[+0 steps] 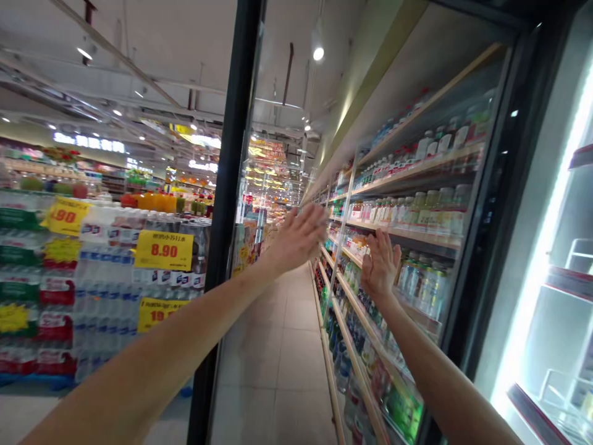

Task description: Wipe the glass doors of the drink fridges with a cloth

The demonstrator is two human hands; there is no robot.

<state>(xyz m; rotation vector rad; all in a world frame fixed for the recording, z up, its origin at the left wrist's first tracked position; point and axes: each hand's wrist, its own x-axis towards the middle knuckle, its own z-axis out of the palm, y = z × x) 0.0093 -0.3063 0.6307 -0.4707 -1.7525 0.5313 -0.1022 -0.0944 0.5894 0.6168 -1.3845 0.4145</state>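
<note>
A glass door [278, 321] with a black frame [227, 167] stands swung out in front of me. My left hand [301, 238] reaches across to the middle of the pane, fingers stretched out and slightly blurred. To its right, my right hand [380, 264] is raised with the fingers up and apart. Neither palm holds anything. Both hands are at the pane, but I cannot tell whether they touch the glass. Behind the right hand, through the pane, appear shelves [407, 232] of bottled drinks.
At the right edge is a lit cooler interior [569, 272] with dark-edged shelves and wire racks. Stacked packs of bottled water [106, 296] with yellow price signs [164, 250] stand on the left. A tiled aisle [291, 309] runs away beyond the glass.
</note>
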